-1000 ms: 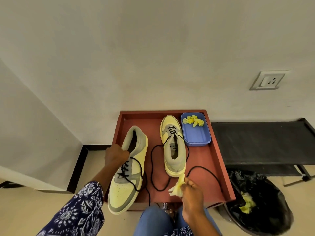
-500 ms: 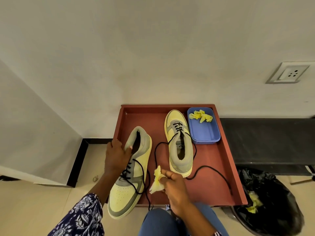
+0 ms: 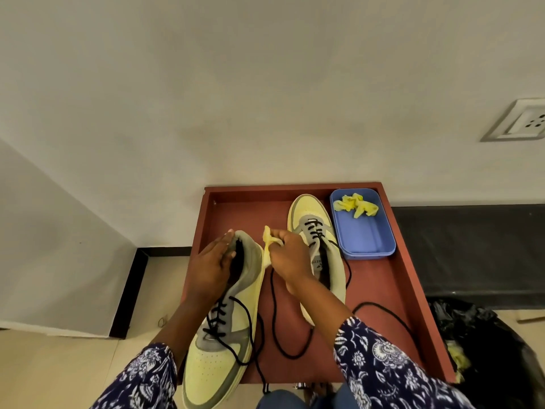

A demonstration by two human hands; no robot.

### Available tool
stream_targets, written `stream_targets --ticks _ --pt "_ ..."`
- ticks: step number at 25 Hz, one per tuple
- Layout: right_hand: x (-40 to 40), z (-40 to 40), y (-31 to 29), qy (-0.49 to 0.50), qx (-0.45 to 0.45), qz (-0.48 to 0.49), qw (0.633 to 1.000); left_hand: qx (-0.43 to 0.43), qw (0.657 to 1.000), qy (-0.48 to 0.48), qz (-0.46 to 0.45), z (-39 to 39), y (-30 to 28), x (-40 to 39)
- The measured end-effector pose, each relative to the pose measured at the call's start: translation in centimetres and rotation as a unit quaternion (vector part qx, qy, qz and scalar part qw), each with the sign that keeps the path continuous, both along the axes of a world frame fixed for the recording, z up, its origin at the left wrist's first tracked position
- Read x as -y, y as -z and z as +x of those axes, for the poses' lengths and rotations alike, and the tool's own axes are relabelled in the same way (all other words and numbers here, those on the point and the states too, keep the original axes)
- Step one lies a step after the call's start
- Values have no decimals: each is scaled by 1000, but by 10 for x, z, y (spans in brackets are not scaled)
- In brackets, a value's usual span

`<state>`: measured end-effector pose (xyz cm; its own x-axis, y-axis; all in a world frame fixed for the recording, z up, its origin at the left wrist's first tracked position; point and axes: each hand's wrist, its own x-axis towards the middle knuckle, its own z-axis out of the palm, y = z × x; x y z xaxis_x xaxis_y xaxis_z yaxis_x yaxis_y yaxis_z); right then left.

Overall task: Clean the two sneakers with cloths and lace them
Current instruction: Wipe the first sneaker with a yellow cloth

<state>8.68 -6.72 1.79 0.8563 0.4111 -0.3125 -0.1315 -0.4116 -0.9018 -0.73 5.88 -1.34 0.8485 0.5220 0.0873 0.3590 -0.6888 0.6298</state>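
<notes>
Your left hand (image 3: pixel 211 268) grips the heel collar of the near sneaker (image 3: pixel 225 329), fingers curled over the grey rim and into the opening; this shoe lies along the left side of the red tray (image 3: pixel 413 293), heel toward the wall, and its toe overhangs the tray's near edge. Your right hand (image 3: pixel 290 256) pinches a crumpled yellow cloth (image 3: pixel 267 245), holding it against the outer side of that same heel — the two hands sit close together, each clamped on its own thing. The second sneaker (image 3: pixel 320 240) lies in the middle of the tray, toe toward the wall, partly hidden under your right wrist; its black lace (image 3: pixel 274 317) runs loose over the tray floor in wide loops, one strand crossing toward the near right corner. A blue tub (image 3: pixel 364 242) fills the far right corner, just beside the second sneaker's toe and against the tray's right wall; a second yellow cloth (image 3: pixel 355 204) lies bunched at its far end. Bare tray floor shows at the far left corner and along the right side nearer you. Beyond the right edge stands a bin lined with a black bag (image 3: pixel 483 343); a dark bench (image 3: pixel 469 249) runs behind it.
</notes>
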Motion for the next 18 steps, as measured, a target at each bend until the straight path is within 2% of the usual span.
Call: stream_targets --ticks 2,7,12,15,18 --pt "-13 9 3 -20 20 -18 999 13 1000 -19 -6 2 6 0" --pt "-32 13 18 -147 60 -16 987 52 997 -53 5 4 16 2" --pt "-10 -24 54 -97 114 -46 988 60 994 -88 -8 7 22 4" --pt "1 -46 66 -61 88 -32 994 66 993 -98 -7 6 26 2" --pt "-5 -33 68 -37 55 -68 996 71 993 -97 -11 8 26 3"
